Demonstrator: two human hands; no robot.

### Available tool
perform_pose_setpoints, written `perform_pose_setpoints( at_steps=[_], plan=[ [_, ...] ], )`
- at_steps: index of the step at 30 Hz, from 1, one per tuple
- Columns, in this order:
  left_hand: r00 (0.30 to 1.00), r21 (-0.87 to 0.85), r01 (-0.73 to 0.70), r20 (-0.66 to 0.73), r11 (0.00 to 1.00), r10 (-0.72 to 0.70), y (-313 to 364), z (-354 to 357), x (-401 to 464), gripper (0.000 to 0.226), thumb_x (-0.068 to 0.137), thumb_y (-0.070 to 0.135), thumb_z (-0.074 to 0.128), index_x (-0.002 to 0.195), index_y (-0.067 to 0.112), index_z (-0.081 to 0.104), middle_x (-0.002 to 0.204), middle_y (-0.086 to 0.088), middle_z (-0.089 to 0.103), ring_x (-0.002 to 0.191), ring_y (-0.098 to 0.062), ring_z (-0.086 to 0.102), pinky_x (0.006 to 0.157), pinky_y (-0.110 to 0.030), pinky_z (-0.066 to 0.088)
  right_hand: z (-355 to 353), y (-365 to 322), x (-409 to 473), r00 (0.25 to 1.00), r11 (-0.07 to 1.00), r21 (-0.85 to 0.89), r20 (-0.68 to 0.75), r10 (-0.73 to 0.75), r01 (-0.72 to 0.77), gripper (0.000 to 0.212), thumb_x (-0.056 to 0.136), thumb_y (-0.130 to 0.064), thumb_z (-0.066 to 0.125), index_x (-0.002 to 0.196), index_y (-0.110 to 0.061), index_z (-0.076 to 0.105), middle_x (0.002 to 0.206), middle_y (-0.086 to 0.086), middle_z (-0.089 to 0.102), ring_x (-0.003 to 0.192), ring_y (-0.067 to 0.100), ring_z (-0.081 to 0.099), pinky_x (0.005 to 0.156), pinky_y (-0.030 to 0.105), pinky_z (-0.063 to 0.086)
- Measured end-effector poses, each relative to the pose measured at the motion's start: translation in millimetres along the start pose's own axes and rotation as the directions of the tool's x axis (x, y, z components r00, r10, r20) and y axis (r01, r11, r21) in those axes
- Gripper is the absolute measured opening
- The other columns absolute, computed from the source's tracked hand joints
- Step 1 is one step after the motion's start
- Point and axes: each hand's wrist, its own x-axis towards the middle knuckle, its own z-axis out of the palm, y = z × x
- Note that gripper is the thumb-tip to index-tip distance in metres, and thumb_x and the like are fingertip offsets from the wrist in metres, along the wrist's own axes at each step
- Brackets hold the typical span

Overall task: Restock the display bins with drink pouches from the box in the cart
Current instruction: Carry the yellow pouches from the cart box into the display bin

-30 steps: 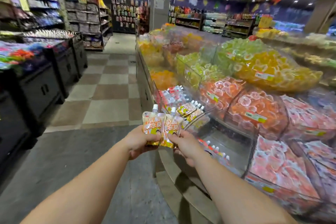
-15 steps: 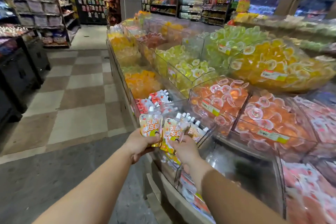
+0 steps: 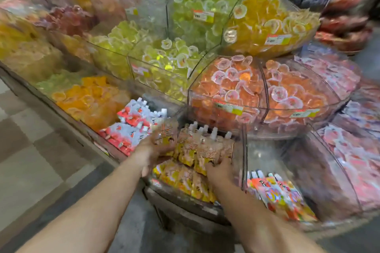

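Observation:
Both my hands are over a clear display bin at the front of the stand. My left hand grips an orange-and-yellow drink pouch with a white cap, held upright. My right hand holds a fan of several like pouches low inside the bin. More of these pouches lie in the bin beneath. The frame is blurred by motion. The cart and its box are out of view.
Red-and-white pouches fill the bin to the left, and orange-red pouches the bin to the right. Behind rise clear bins of orange, green and yellow jelly cups. Tiled aisle floor lies at left.
The view has swung right and down onto the stand. Both hands have carried the pouches forward and down, from above the bin's edge into the bin.

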Motion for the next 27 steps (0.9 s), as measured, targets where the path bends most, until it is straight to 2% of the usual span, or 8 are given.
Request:
perform_pose_setpoints(
  at_steps=[2,7,12,16,19,21,25,27],
  plan=[
    [0.998,-0.003,0.018,0.060,1.000,-0.017,0,0,8,0.053,0.077,-0.004,0.072,0.126,0.007,0.056,0.102,-0.013,0.073,0.088,-0.030,0.069,0.069,-0.036,0.058,7,0,2,1.000,1.000,0.010,-0.025,0.010,-0.010,0.048,0.086,-0.021,0.063,0.131,-0.015,0.047,0.116,0.006,0.062,0.105,0.030,0.060,0.086,0.032,0.048],
    [0.988,0.036,0.012,0.153,0.999,-0.018,8,6,21,0.048,0.078,-0.001,0.073,0.121,0.013,0.056,0.106,-0.008,0.073,0.098,-0.026,0.070,0.080,-0.039,0.058,15,-2,5,0.991,0.998,-0.042,-0.124,0.041,-0.047,0.019,0.080,-0.022,0.067,0.092,-0.014,0.055,0.086,0.004,0.063,0.075,0.024,0.057,0.062,0.030,0.045],
    [0.967,0.096,0.027,0.249,0.995,-0.050,0,26,22,0.051,0.077,0.000,0.076,0.118,0.022,0.056,0.105,-0.004,0.073,0.099,-0.026,0.069,0.085,-0.048,0.056,6,-8,0,0.976,0.991,-0.065,-0.192,0.104,-0.118,0.045,0.075,-0.025,0.078,0.104,-0.014,0.045,0.106,0.008,0.059,0.098,0.029,0.060,0.080,0.031,0.045],
    [0.945,0.118,0.110,0.296,0.987,-0.140,-9,46,22,0.048,0.081,0.004,0.071,0.125,0.011,0.053,0.110,-0.010,0.070,0.091,-0.022,0.068,0.073,-0.039,0.057,-2,-15,-14,0.967,0.997,-0.068,-0.254,0.024,-0.043,0.021,0.089,-0.034,0.061,0.094,-0.016,0.051,0.106,0.009,0.062,0.104,0.030,0.060,0.088,0.034,0.045],
    [0.947,0.234,0.098,0.278,0.967,-0.163,-14,57,24,0.075,0.078,0.016,0.065,0.145,0.023,0.032,0.117,-0.009,0.059,0.093,-0.023,0.059,0.078,-0.039,0.053,-1,-17,-30,0.997,0.982,0.187,-0.078,-0.017,0.031,0.037,0.092,-0.051,0.050,0.081,-0.016,0.051,0.076,0.000,0.059,0.077,0.018,0.060,0.075,0.034,0.048],
    [0.923,0.329,0.060,0.342,0.942,-0.178,-19,62,25,0.085,0.069,0.030,0.063,0.146,0.033,0.029,0.140,-0.002,0.046,0.121,-0.022,0.050,0.094,-0.042,0.047,-1,-14,-38,0.999,0.975,0.219,0.023,-0.032,0.026,0.051,0.085,-0.064,0.053,0.092,-0.013,0.053,0.079,0.002,0.057,0.076,0.017,0.054,0.077,0.037,0.048],
    [0.865,0.291,0.107,0.444,0.951,-0.234,-24,72,21,0.055,0.088,0.006,0.063,0.138,0.014,0.042,0.125,-0.005,0.058,0.113,-0.021,0.056,0.092,-0.038,0.050,-5,-2,-44,0.997,0.981,0.195,-0.063,0.038,-0.025,0.013,0.097,-0.027,0.052,0.104,-0.016,0.054,0.094,0.006,0.064,0.083,0.019,0.061,0.067,0.019,0.045],
    [0.862,0.377,0.054,0.450,0.925,-0.234,-28,75,23,0.044,0.088,0.008,0.066,0.129,0.010,0.052,0.121,-0.008,0.060,0.110,-0.022,0.059,0.090,-0.036,0.051,-6,3,-40,0.988,0.993,0.115,-0.144,0.057,-0.040,0.012,0.098,-0.018,0.046,0.106,-0.016,0.056,0.099,0.004,0.066,0.092,0.024,0.063,0.074,0.024,0.047]
  ],
)
